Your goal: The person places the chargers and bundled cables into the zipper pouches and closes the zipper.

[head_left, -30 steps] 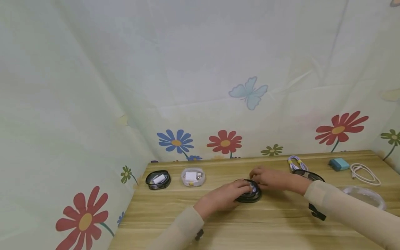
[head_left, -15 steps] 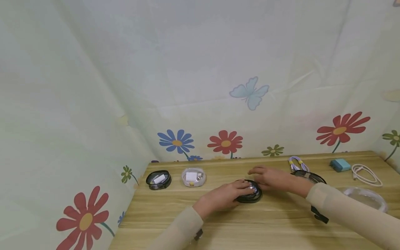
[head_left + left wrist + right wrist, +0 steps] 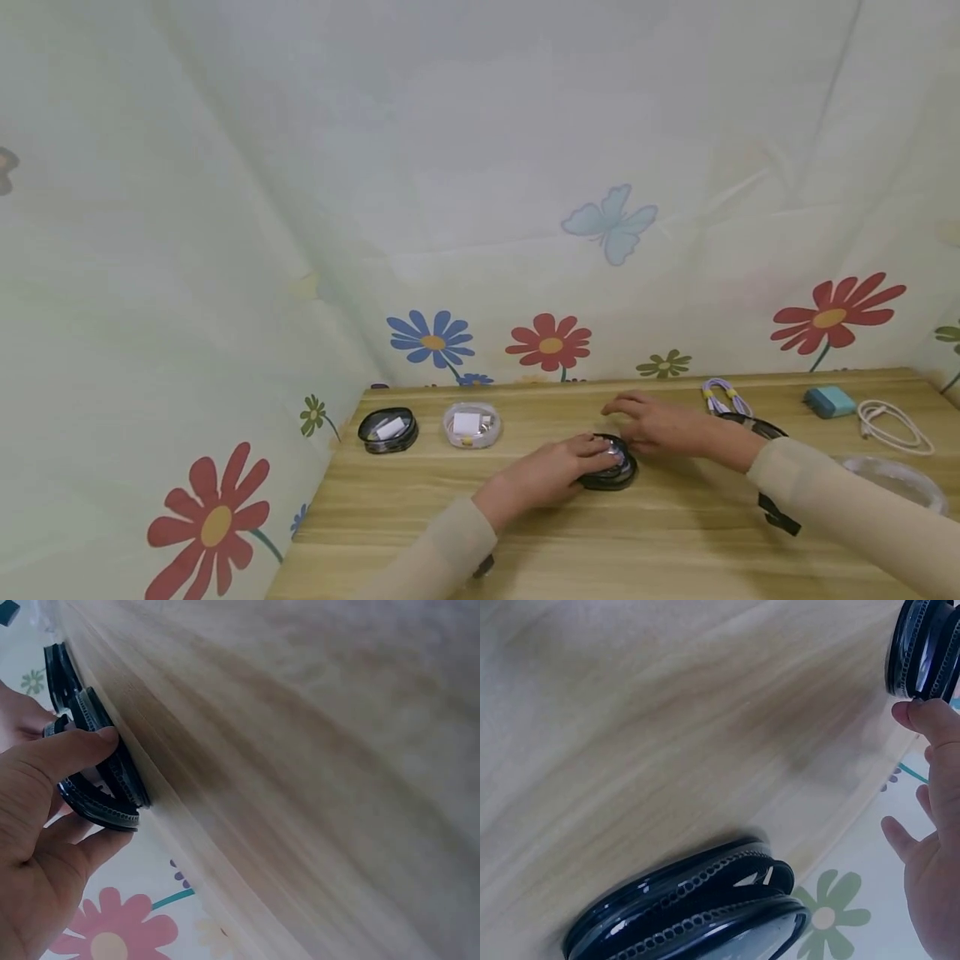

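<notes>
My left hand holds a small round black-edged pouch on the table, with a clear top. In the left wrist view, its thumb lies across the pouch and other fingers are under the far rim. Zipper teeth run round the pouch's side. At the pouch's right edge is my right hand, its fingers spread and reaching past it. The right wrist view has that thumb at the pouch's rim, other fingers apart from it. Whether the thumb touches a zipper pull cannot be told.
Left stand a black pouch and a clear pouch, each with a white charger. Another black pouch lies by the right forearm. Farther right are a purple cable, blue charger, white cable and clear pouch.
My right fingers have straightened and lifted away from the pouch's edge. My left hand keeps its hold on the pouch. The head view has turned slightly left.
</notes>
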The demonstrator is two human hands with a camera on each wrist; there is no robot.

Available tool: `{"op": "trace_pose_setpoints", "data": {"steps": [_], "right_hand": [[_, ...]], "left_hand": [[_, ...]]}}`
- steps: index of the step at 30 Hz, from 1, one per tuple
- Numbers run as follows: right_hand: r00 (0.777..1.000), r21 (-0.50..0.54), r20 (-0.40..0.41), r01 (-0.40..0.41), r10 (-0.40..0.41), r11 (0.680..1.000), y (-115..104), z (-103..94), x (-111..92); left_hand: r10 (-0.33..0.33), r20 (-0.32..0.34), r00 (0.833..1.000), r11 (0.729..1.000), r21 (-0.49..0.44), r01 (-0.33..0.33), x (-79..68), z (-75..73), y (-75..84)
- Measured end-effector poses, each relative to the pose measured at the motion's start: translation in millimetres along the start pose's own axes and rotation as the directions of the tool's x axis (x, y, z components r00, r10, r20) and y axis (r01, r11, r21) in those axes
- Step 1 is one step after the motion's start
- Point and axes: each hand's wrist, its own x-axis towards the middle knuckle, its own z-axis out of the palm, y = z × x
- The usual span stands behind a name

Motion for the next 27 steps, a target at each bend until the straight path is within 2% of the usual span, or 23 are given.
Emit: {"op": "trace_pose_setpoints", "data": {"steps": [6, 9, 12, 18, 21, 27], "right_hand": [[0.999, -0.034, -0.025, 0.031, -0.031, 0.999, 0, -0.9, -1], [1.0, -0.024, -0.016, 0.016, -0.017, 1.0, -1, -1.3, -1], [1.0, -0.017, -0.013, 0.012, -0.012, 1.0, 1, 1.6, -4], [0.994, -0.047, -0.105, 0.029, -0.034, 0.999, -5, 3.7, -10], [0.991, -0.008, -0.13, -0.004, 0.003, 1.0, -8, 5.1, -13], [0.99, 0.119, -0.091, -0.098, 0.109, 0.988, -20, -2.4, -15]], "left_hand": [[0.045, -0.057, 0.997, 0.999, 0.009, -0.044, -3.4, 1.2, 0.7], [0.039, -0.07, 0.997, 0.999, 0.006, -0.039, -3.0, 2.4, 1.5], [0.001, -0.062, 0.998, 1.0, 0.005, -0.001, -0.4, 4.7, 3.3], [-0.1, -0.023, 0.995, 0.993, 0.055, 0.102, 7.1, 5.9, 12.6], [-0.149, 0.001, 0.989, 0.986, 0.069, 0.149, 8.9, 4.7, 17.5], [-0.227, 0.021, 0.974, 0.968, 0.118, 0.223, 12.6, 2.7, 25.7]]}}
